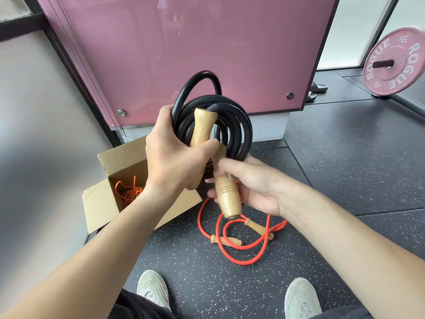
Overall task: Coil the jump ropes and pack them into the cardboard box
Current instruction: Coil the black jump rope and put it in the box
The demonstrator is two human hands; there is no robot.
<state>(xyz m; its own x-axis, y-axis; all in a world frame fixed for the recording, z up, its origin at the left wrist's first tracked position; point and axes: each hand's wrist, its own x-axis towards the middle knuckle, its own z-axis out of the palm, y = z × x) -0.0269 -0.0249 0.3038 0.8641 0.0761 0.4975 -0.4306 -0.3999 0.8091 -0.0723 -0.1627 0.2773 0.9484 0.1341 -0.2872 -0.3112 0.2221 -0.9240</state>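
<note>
Black jump rope (239, 125), thick and wound into several loops, is held up in the air above the floor (345, 157), in front of a pink panel (184, 42). The left grip (170, 157) is clenched round the left side of the coil, its thumb pressing one wooden handle (202, 125) upright against the loops. The right grip (250, 187) closes round the second wooden handle (227, 196), which points downward just below the coil. One loop rises higher than the others at the top.

To the left, under the left forearm, a cardboard box (119, 157) sits on the floor with its flaps open. A thin orange rope (128, 192) lies tangled inside it (the arm hides part of the box's inside). Just right of the box, a red jump rope (243, 261) lies loose and uncoiled on the floor, its two small wooden handles (226, 240) among its loops. A pink weight plate (395, 63) stands at the far right. Two pale shoes (151, 286) show at the near edge.
</note>
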